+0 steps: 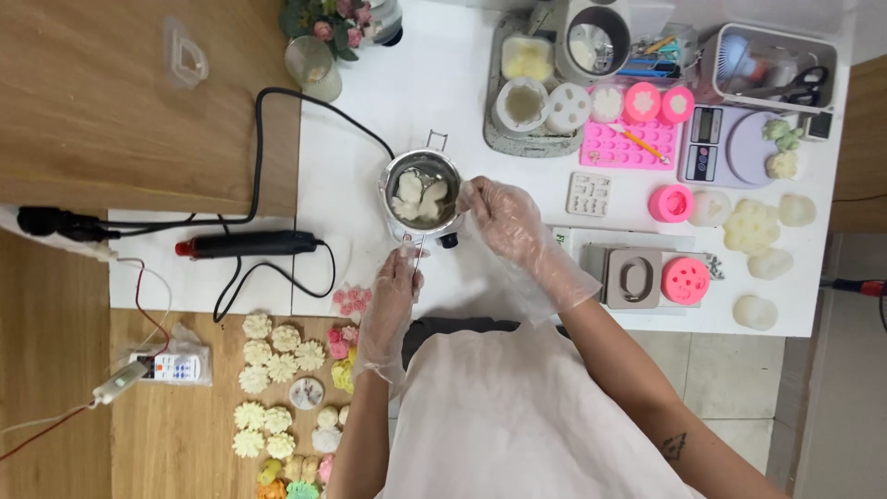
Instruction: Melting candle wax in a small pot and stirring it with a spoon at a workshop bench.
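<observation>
A small metal melting pot (422,195) sits on the white table, with white wax chunks (419,197) inside. My right hand (504,217), in a clear plastic glove, rests against the pot's right rim. My left hand (397,282), also gloved, is just below the pot and pinches a thin metal rod-like handle (417,251) that runs toward the pot.
A black heat tool (249,244) with its cable lies left of the pot. Pink and white silicone moulds (629,140), a scale (730,148) and a tool bin (774,65) crowd the right side. Several wax flowers (277,356) lie on the wooden surface lower left.
</observation>
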